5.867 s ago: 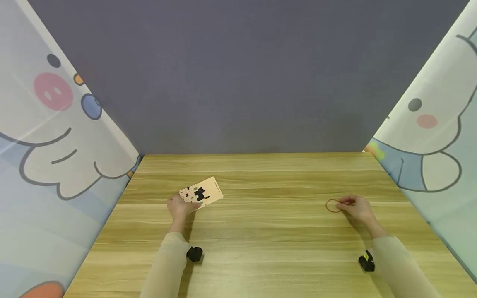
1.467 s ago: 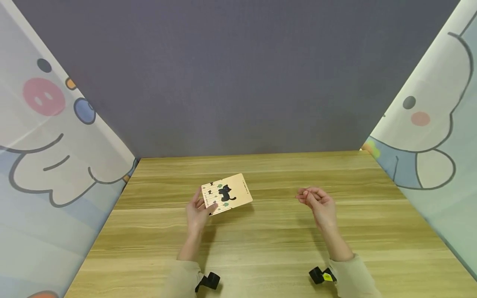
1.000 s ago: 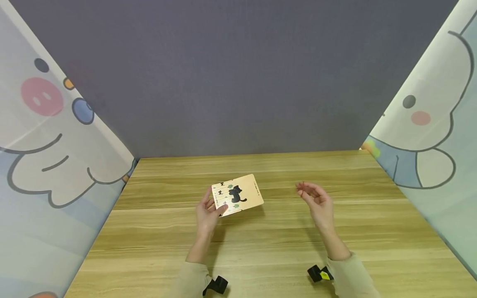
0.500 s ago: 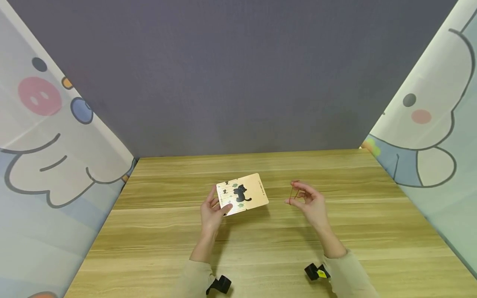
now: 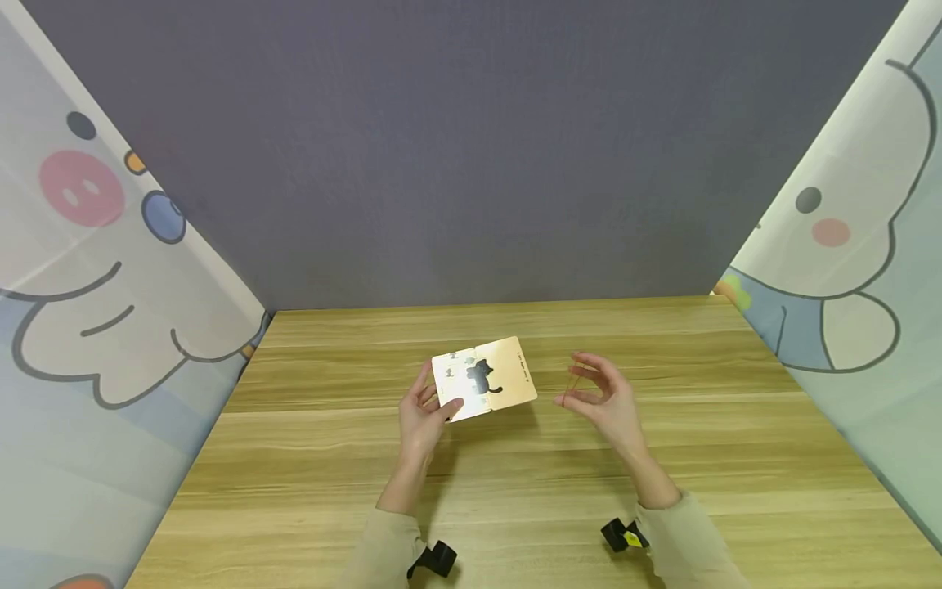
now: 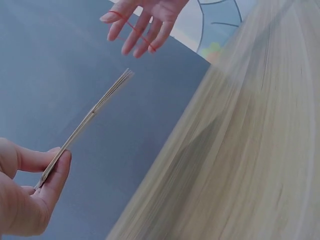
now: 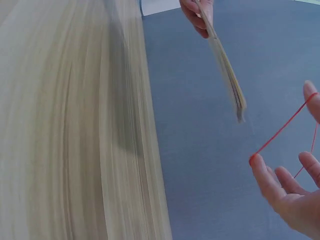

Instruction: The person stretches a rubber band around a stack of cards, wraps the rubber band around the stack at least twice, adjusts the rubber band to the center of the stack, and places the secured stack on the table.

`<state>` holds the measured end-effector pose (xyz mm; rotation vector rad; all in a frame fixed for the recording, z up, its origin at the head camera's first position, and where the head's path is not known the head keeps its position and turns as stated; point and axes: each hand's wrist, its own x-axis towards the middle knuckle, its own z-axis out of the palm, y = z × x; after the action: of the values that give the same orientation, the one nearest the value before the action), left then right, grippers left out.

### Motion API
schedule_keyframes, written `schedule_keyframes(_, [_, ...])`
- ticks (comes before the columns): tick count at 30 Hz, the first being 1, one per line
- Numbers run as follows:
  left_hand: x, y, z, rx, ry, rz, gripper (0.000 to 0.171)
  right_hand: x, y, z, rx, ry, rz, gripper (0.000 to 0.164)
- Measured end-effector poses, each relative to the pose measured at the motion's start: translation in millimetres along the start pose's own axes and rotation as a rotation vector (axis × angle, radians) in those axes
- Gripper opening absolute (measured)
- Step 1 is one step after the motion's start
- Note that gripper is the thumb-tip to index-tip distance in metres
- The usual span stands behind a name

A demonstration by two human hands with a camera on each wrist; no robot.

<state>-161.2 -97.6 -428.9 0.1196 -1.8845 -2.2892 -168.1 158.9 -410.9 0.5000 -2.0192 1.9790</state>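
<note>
1. Tabletop [image 5: 530, 499] of striped yellow-brown wood, across the lower half of the head view.
2. Flat, layered stack of cream rectangular cards [image 5: 509, 368] printed with a black cat, just below the head view's centre; its left end sits in the grip, the rest jutting right, held clear of the wood.
3. Bare left hand [image 5: 418, 419], pinching that end between thumb and fingers.
4. Bare right hand [image 5: 612, 402], right of centre, thumb and fingers spread.
5. Thin red loop band [image 7: 285, 125], stretched between right thumb and fingers, apart from the stack.
</note>
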Motion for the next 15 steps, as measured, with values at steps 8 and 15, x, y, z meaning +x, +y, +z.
schedule_keyframes(8, [0.2, 4.5, 4.6, 0.028, -0.029, 0.028, 0.077, 0.9, 3.7, 5.5, 0.054, -0.144, 0.024, 0.073])
schedule_keyframes(15, [0.9, 5.2, 11.1, -0.006, -0.051, 0.052, 0.076, 1.4, 19.9, 10.9, 0.048, -0.206, 0.007, 0.078])
